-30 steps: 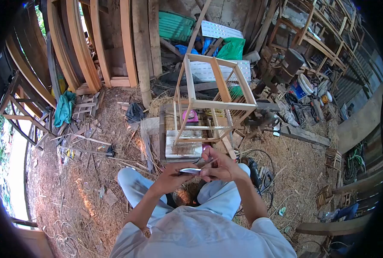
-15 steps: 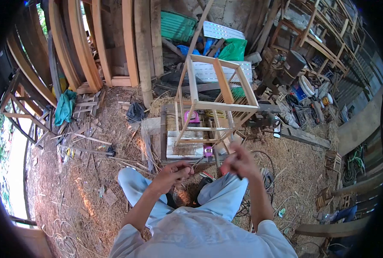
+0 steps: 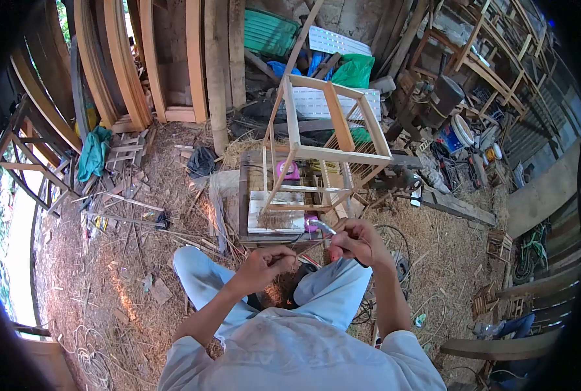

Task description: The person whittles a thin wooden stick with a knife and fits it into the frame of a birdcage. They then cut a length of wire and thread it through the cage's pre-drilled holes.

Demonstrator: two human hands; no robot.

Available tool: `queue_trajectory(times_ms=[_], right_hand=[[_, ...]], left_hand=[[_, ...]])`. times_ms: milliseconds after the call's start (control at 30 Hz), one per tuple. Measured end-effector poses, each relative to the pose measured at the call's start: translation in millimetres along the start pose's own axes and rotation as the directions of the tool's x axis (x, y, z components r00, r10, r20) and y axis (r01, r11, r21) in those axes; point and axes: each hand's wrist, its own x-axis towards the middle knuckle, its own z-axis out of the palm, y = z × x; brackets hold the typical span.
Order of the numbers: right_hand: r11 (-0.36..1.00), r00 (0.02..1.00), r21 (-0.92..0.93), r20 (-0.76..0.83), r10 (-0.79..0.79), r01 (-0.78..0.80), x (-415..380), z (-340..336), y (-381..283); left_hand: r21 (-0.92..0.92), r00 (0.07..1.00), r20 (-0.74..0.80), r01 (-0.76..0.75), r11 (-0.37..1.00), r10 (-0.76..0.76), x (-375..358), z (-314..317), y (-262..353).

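My right hand is closed around a tool with a curved, shiny metal end; a dark handle end shows below the fist. I cannot make out exactly what kind of tool it is. Left of it, my left hand has its fingers pinched together, with a thin strip seeming to run from them toward the right hand. In front of both hands stands a light wooden frame with slender legs and a brown crossbar. Two pink objects, one at the frame and one near the tool, rest by a whitish board.
Curved wooden pieces lean at the back left. A green crate and a green plastic sheet lie behind the frame. Buckets and tools crowd the right, near a white bucket. Wood shavings, sticks and cables litter the ground.
My right hand has lowered slightly, and the curved metal tool in it now shows clearly instead of blurred. My left hand stays pinched in nearly the same place. The view has shifted slightly.
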Motion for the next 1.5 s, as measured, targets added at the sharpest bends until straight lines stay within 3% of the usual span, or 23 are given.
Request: queue_trajectory(times_ms=[33,67,100,167,300,367,400,467,500,567,600,667,900,967,1133,1200,1300,1400,1500], right_hand=[[0.999,0.999,-0.046,0.042,0.018,-0.016,-1,0,-3],[0.997,0.995,0.075,0.099,0.007,-0.015,-1,11,-3],[0.997,0.996,0.078,0.09,0.005,-0.012,0,23,-1],[0.992,0.974,0.125,0.225,-0.03,0.001,0,38,2],[0.997,0.983,0.059,0.179,0.045,-0.056,-5,32,1],[0.998,0.985,0.048,0.167,0.034,-0.042,-7,32,-5],[0.998,0.993,0.049,0.109,0.035,-0.041,-10,28,-8],[0.998,0.997,0.069,0.076,0.005,-0.011,-10,24,-8],[0.997,0.997,0.07,0.078,0.007,-0.013,-9,27,-8],[0.983,0.999,0.181,0.035,-0.007,0.001,-8,33,-8],[0.984,1.0,0.181,0.029,-0.008,0.003,-9,34,-9],[0.994,0.982,0.104,0.188,0.0,-0.02,-11,34,-11],[0.999,0.986,-0.014,0.156,0.052,-0.051,-12,25,-12],[0.999,0.986,-0.009,0.155,0.054,-0.053,-12,24,-12],[0.997,0.996,-0.061,0.072,0.054,-0.05,-10,23,-4],[0.999,0.999,-0.034,-0.032,-0.027,0.026,-10,21,3],[0.999,0.994,-0.013,-0.103,0.046,-0.048,-13,5,-9],[0.999,0.996,0.019,-0.085,0.029,-0.028,-12,7,-8],[0.994,0.999,0.107,-0.048,0.013,-0.008,-9,12,-7]], left_hand=[[0.05,0.997,-0.076,0.016,0.999,-0.012,0,4,4],[0.1,0.989,-0.148,0.036,0.994,-0.021,0,7,6],[0.104,0.99,-0.14,0.037,0.994,-0.022,1,9,4],[0.126,0.985,-0.129,-0.102,0.987,0.118,5,13,-2],[-0.004,0.994,-0.096,-0.055,0.998,0.054,0,16,13],[0.189,0.989,-0.086,-0.105,0.976,0.123,0,15,13],[0.187,0.989,-0.088,-0.103,0.977,0.121,-1,16,9],[-0.04,0.999,-0.022,-0.033,0.999,0.032,0,14,1],[-0.042,0.999,-0.024,-0.031,0.999,0.03,1,15,1],[-0.252,0.999,-0.038,-0.017,0.968,0.008,8,20,1],[-0.252,0.999,-0.032,-0.017,0.968,0.009,8,19,1],[-0.329,0.992,0.005,0.117,0.937,-0.122,7,16,-1],[-0.417,0.966,0.119,0.257,0.872,-0.228,8,10,-4],[-0.478,0.944,0.233,0.322,0.817,-0.235,10,3,-13],[-0.483,0.94,0.202,0.339,0.807,-0.273,8,4,-6],[-0.485,0.948,0.175,0.319,0.814,-0.267,5,3,-3],[-0.479,0.949,0.239,0.301,0.825,-0.207,1,-5,0],[-0.392,0.929,0.291,0.334,0.857,-0.229,0,-4,2],[-0.266,0.951,0.192,0.288,0.92,-0.243,6,-2,12]])
